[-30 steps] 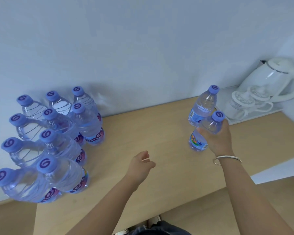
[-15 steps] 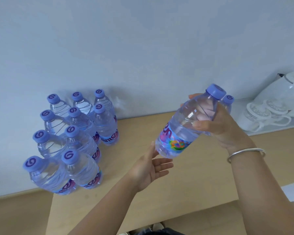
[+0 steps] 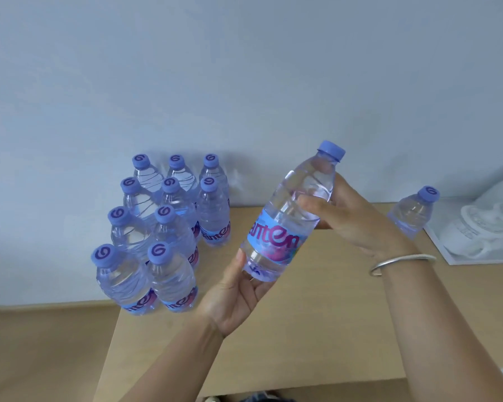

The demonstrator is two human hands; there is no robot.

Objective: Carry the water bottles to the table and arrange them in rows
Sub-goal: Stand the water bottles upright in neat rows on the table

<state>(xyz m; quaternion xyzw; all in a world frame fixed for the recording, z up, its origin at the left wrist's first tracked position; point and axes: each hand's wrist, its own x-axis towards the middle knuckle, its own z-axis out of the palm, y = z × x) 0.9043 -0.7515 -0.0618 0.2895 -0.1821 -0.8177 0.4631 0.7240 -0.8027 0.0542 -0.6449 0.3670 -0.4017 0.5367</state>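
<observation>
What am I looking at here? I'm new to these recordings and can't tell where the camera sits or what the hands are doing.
There is no machine here. The camera is worn on a person's head and looks forward and down, so you see their own arms. The right hand grips the upper part of a tilted water bottle, while the left hand cups its base. On the wooden table, against the wall, nine matching bottles stand upright in rows. One more bottle stands alone to the right, beside a white tray with white things on it, too blurred to name.
</observation>
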